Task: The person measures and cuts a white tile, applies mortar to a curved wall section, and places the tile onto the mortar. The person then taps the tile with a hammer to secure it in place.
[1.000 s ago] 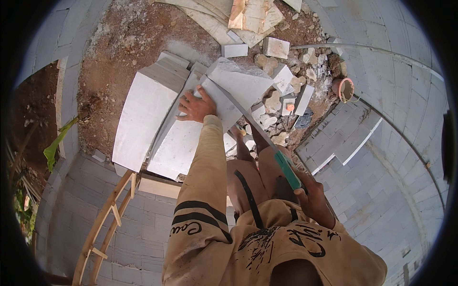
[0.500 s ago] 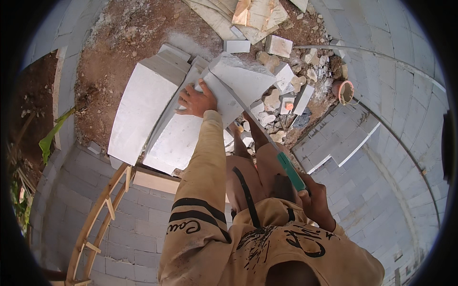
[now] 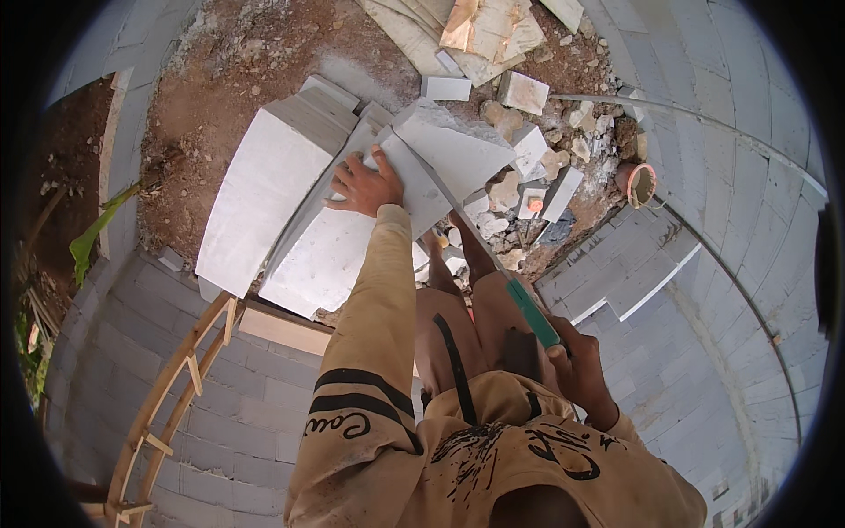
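My right hand (image 3: 581, 365) is wrapped round the green handle of a handsaw (image 3: 531, 310). The saw's blade runs up and left into a cut across a pale grey-white lightweight block (image 3: 459, 148). My left hand (image 3: 368, 183) lies flat with fingers spread on the block, left of the cut, pressing its top face. Beneath and beside it are more large white blocks (image 3: 255, 194), one standing just to the left with a narrow gap between. My forearm hides part of the block under my left hand.
Broken block pieces and stones (image 3: 506, 189) lie right of the blocks, by my bare legs. An orange-rimmed bucket (image 3: 642, 184) stands at the right. A wooden ladder (image 3: 185, 378) leans at lower left. Boards (image 3: 488, 31) lie at the back. Grey block walls (image 3: 704, 352) curve around.
My view has shifted slightly. The saw handle sits a little nearer me, with the blade still in the cut. My left hand keeps its place on the block.
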`<state>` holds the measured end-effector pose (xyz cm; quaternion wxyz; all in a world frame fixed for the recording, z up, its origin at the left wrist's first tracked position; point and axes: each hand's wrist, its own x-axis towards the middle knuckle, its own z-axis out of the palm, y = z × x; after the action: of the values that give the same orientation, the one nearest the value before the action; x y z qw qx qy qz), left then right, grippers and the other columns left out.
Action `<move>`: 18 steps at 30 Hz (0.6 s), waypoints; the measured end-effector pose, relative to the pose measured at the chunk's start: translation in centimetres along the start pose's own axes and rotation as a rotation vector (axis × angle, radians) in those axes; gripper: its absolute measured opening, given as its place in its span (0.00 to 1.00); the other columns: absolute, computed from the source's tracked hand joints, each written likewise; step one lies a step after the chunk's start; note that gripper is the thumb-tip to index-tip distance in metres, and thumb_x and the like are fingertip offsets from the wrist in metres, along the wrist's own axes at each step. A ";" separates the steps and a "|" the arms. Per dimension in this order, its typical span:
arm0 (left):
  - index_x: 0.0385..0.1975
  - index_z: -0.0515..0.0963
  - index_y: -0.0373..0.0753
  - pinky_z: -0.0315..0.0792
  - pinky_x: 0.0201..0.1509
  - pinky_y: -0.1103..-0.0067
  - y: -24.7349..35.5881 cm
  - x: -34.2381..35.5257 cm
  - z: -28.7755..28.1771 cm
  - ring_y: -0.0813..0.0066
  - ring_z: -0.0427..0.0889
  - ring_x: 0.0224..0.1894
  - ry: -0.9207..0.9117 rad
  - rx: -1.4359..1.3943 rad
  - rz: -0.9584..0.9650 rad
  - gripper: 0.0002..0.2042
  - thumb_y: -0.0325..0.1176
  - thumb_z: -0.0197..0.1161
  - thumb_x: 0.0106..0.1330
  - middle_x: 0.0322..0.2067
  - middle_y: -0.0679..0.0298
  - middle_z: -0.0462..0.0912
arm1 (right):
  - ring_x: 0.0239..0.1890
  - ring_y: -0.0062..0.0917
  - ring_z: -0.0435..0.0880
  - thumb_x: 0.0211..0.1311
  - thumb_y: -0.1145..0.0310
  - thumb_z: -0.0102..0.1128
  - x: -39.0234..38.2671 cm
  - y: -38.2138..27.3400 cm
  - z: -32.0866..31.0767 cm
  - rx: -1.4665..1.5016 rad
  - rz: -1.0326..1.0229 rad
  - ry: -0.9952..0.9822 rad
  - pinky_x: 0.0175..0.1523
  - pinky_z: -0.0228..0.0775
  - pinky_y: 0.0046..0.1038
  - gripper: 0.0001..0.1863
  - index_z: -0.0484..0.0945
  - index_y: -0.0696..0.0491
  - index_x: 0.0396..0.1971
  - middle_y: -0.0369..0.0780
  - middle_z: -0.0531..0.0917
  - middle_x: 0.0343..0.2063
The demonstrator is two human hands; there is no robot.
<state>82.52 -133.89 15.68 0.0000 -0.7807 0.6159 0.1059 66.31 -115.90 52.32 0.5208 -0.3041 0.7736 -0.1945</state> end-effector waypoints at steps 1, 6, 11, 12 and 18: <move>0.49 0.79 0.47 0.41 0.72 0.33 0.2 0.4 0.1 0.54 0.70 0.59 -0.039 -0.008 -0.035 0.26 0.63 0.50 0.71 0.49 0.61 0.76 | 0.35 0.46 0.90 0.76 0.44 0.51 4.4 -0.1 1.5 0.068 -0.103 0.079 0.39 0.79 0.34 0.31 0.76 0.55 0.62 0.51 0.88 0.33; 0.49 0.80 0.46 0.39 0.72 0.32 0.4 0.5 -0.7 0.55 0.69 0.61 0.003 0.000 -0.037 0.27 0.63 0.50 0.71 0.51 0.61 0.76 | 0.31 0.52 0.85 0.77 0.47 0.51 18.8 2.9 8.4 -0.098 -0.095 0.043 0.37 0.75 0.45 0.28 0.77 0.57 0.56 0.54 0.83 0.25; 0.49 0.79 0.46 0.39 0.72 0.32 0.0 -0.3 0.0 0.55 0.69 0.62 -0.069 -0.020 -0.045 0.26 0.63 0.51 0.71 0.51 0.61 0.76 | 0.48 0.41 0.90 0.73 0.39 0.53 -1.2 1.3 0.5 0.077 0.105 0.006 0.51 0.79 0.35 0.38 0.74 0.58 0.65 0.54 0.87 0.45; 0.49 0.79 0.46 0.39 0.72 0.32 -0.3 -0.4 0.1 0.55 0.69 0.61 -0.084 -0.014 -0.044 0.26 0.63 0.51 0.71 0.51 0.61 0.76 | 0.49 0.40 0.90 0.73 0.39 0.53 -2.8 0.3 -0.4 0.062 0.143 -0.047 0.52 0.79 0.35 0.38 0.74 0.59 0.65 0.54 0.87 0.45; 0.49 0.79 0.45 0.39 0.72 0.32 0.5 0.5 -0.6 0.56 0.68 0.62 -0.124 0.031 -0.061 0.27 0.64 0.51 0.71 0.51 0.61 0.76 | 0.24 0.28 0.81 0.79 0.50 0.52 17.1 1.7 6.8 0.042 -0.141 0.026 0.33 0.73 0.31 0.27 0.77 0.60 0.57 0.51 0.84 0.26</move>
<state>82.27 -134.61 16.26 0.0536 -0.7908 0.5924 0.1443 67.46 -126.08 36.90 0.5020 -0.3441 0.7527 -0.2511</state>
